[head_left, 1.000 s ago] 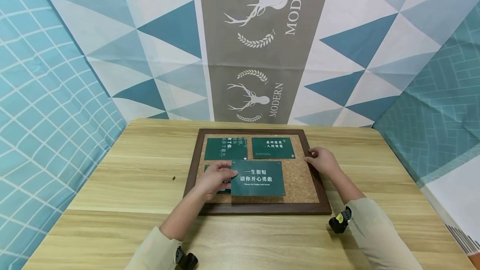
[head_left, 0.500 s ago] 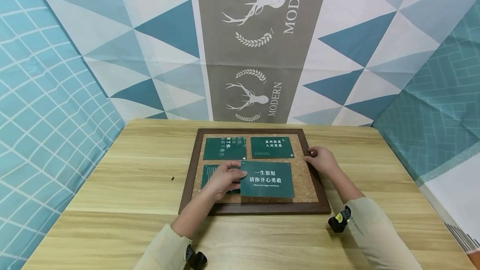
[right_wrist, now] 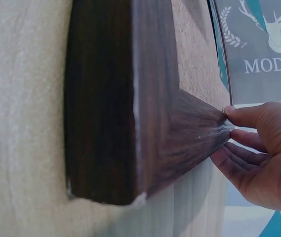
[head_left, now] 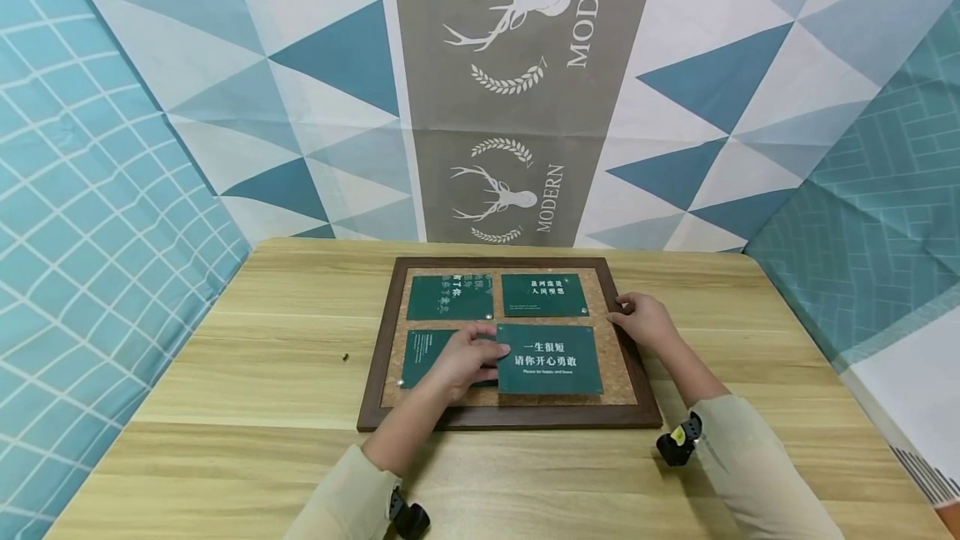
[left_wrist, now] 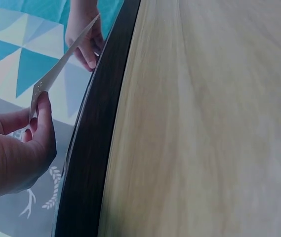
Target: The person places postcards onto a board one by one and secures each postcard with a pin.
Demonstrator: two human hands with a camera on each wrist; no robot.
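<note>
My left hand (head_left: pixel 463 361) pinches a green postcard (head_left: pixel 551 361) with white lettering by its left edge. In the left wrist view, thumb and fingers grip the same card (left_wrist: pixel 61 64), which is seen nearly edge-on. The card is over the lower right part of a cork board (head_left: pixel 619 377) in a dark brown wooden frame (head_left: pixel 525 417). My right hand (head_left: pixel 645 322) holds the frame's right side. From the right wrist, its thumb is on top of the frame (right_wrist: pixel 155 113) and the fingers are against the outer side.
Two green cards lie on the board's upper half, one at left (head_left: pixel 450 298) and one at right (head_left: pixel 545 297). A third card (head_left: pixel 423 357) is partly covered by my left hand. A small dark object (head_left: pixel 345 357) lies on the wooden table (head_left: pixel 247 382).
My left hand has carried the postcard rightward over the board, uncovering more of the lower left card. The right hand stays on the frame.
</note>
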